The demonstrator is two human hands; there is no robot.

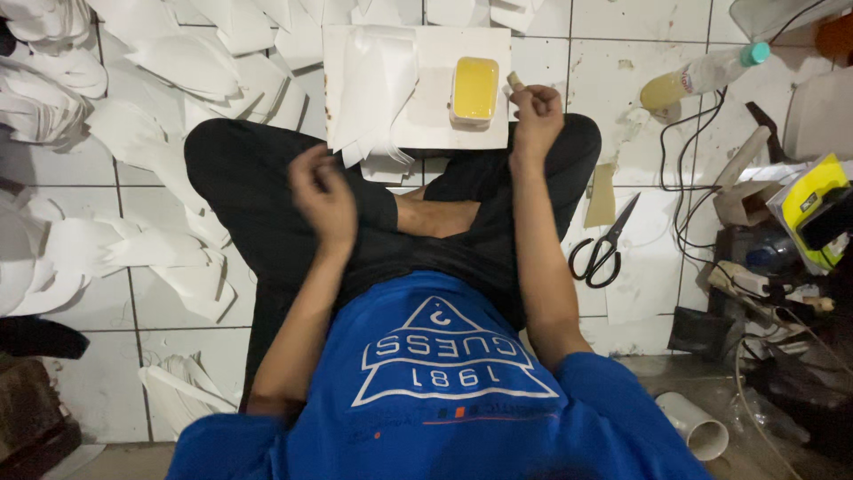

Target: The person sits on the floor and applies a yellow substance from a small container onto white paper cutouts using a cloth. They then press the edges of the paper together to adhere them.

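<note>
Head view, looking down on a person seated cross-legged on a tiled floor (622,62). The right hand (536,111) is closed, pinching a small tan piece (515,82) just beside the yellow tub (474,89). The tub rests on a white board (444,53) with a stack of cut white paper strips (373,89) lying across it. The left hand (322,191), blurred, hangs loosely curled and empty, nearer the body than the tub. Black scissors (604,244) lie on the floor, well apart from the tub.

Viewpoint: we look from the person's head, one camera only.
Direction: we face straight down over the crossed legs to the tiled floor (622,53).
Nearness: we sit close, the lap filling mid-frame.
</note>
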